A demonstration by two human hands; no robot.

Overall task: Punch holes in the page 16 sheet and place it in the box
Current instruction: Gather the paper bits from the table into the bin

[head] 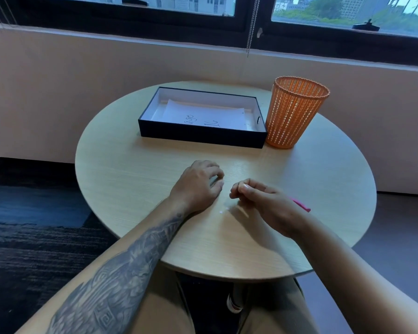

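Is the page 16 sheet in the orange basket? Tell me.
No, the sheet lies flat inside the black box, beside the basket.

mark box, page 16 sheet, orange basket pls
box [203, 136], head view, front outer wall.
page 16 sheet [210, 113], head view, middle of its face.
orange basket [292, 116], head view, side wall.

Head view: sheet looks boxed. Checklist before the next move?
1. The white page 16 sheet lies inside the black rectangular box: ok.
2. Holes punched in it: cannot tell, too small.
3. The round wooden table free of scraps: not ok, tiny white paper bits lie between the hands.
4. The orange mesh basket upright beside the box: ok.
5. The left hand and right hand empty: cannot tell, fingers curled.
6. The pink object behind the right hand identified: cannot tell, mostly hidden.
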